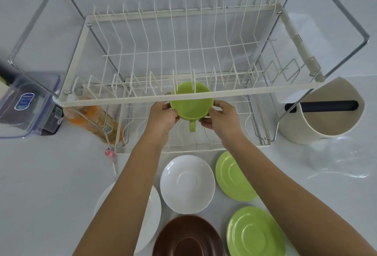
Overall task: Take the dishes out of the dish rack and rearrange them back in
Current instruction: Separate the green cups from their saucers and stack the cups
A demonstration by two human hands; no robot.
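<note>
Gripping the green cup point(191, 103) from both sides, your left hand point(163, 116) and right hand point(219, 116) curl their fingers round its wall, handle pointing back toward you. It sits between your palms, just under the dish rack point(183, 97) top rail. Judge it light, rigid, glossy and likely slippery; hold the wall, not the handle. Saucers lie nearer you, below your wrists.

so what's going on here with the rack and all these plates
A person holds a green cup with both hands, left hand and right hand, at the front of the white dish rack. The rack's upper tier holds no dishes. Two green saucers, white plates and a brown bowl lie on the table.
</note>
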